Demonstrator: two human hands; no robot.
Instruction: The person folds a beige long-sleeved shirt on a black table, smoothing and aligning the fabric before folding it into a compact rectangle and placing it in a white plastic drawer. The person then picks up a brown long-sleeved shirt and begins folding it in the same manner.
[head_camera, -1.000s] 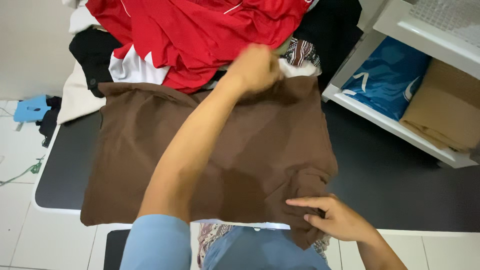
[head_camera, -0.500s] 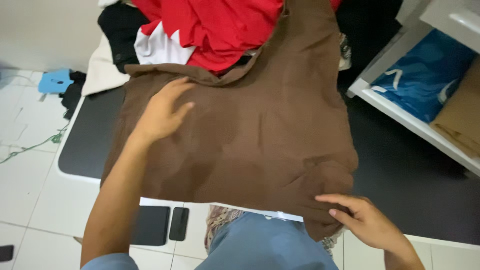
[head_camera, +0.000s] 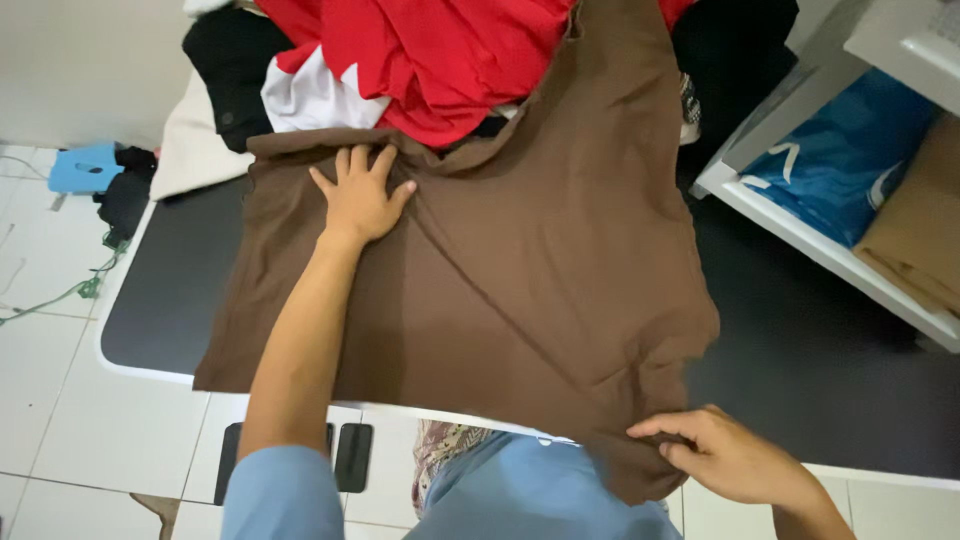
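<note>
We have the brown shirt (head_camera: 500, 290) spread over the dark surface (head_camera: 170, 300), its near edge hanging off toward us. Our left hand (head_camera: 360, 195) lies flat near the shirt's far left corner, fingers spread and palm pressing the cloth down. Our right hand (head_camera: 730, 460) pinches the near right corner of the shirt between thumb and fingertips, just off the edge of the surface.

To smooth the shirt well, we judge it best to keep the left palm as an anchor and draw the pinched corner gently outward, so that the diagonal crease running from under the left hand across the middle flattens rather than shifts. The pull should stay low and even; lifting the corner would likely drag new folds into the cloth.

The brown fabric looks soft, matte and thin, probably a knit, and it takes shallow wrinkles easily, most of them gathered at the near right corner. Beyond it lies a pile of clothes: a red garment (head_camera: 440, 60) with a slight mesh-like sheen, something white (head_camera: 310, 100) beneath it, and black pieces (head_camera: 230, 60) to the left. The red garment overlaps the shirt's far edge. To the right stands a white shelf (head_camera: 800, 235) holding a glossy blue packet (head_camera: 850, 150) and a folded tan cloth (head_camera: 920, 230). The floor is pale tile (head_camera: 60, 400).
</note>
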